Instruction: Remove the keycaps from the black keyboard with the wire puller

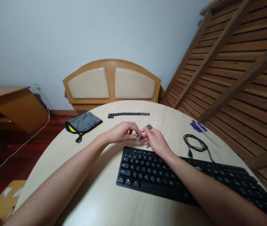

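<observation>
Hands meet above the round pale wooden worktop: a small black keycap is pinched by left hand, a grey-tipped puller tool gripped by right hand. If the pinch is loosened, the keycap could be dropped beside the black keyboard.

On the round pale wooden bench a black computer keyboard is set nearest. Behind it a row of loose black keycaps is laid, a grey folded cloth to its left, a coiled black cable to the right.
</observation>
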The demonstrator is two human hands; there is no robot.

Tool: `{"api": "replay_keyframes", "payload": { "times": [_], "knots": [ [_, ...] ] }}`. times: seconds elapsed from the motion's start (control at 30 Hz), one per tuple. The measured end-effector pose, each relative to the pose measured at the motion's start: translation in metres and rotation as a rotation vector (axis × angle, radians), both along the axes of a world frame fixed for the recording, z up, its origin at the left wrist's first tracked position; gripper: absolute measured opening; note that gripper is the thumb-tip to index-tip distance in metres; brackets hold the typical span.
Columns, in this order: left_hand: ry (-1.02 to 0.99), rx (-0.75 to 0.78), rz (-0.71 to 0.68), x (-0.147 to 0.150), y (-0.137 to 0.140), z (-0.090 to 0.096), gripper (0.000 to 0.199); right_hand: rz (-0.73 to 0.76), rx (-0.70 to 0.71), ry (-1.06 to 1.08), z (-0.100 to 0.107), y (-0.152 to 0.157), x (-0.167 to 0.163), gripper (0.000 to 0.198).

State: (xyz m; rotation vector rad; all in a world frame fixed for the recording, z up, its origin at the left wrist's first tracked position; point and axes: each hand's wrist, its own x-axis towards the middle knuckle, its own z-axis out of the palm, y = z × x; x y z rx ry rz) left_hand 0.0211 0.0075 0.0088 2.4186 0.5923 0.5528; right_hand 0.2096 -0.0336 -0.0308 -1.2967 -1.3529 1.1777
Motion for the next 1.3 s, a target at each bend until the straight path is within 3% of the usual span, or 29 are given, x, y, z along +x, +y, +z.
{"api": "replay_keyframes", "payload": {
  "times": [0.2,0.53,0.83,0.97,1.03,1.13,1.3],
  "knots": [
    [0.062,0.064,0.043,0.001,-0.002,0.0,0.022,-0.003,0.121,-0.011,-0.004,0.001,0.003,0.039],
    [-0.057,0.075,-0.05,0.001,0.0,-0.002,0.017,-0.024,0.056,0.065,-0.003,0.002,0.001,0.032],
    [-0.174,0.159,-0.024,0.007,-0.007,-0.003,0.016,-0.052,0.036,0.168,-0.004,0.002,0.002,0.032],
    [-0.219,0.302,0.198,0.005,-0.001,-0.004,0.018,-0.064,0.011,0.212,-0.005,0.001,0.0,0.033],
    [-0.224,0.413,0.399,0.0,0.011,-0.012,0.017,-0.052,0.0,0.215,-0.005,0.0,-0.003,0.034],
    [-0.066,0.584,0.737,-0.011,0.037,-0.031,0.014,-0.028,-0.022,0.221,-0.007,0.0,-0.008,0.036],
    [0.055,0.604,0.873,-0.034,0.069,-0.053,0.011,-0.001,-0.064,0.241,-0.007,-0.001,-0.014,0.033]
  ]
}}
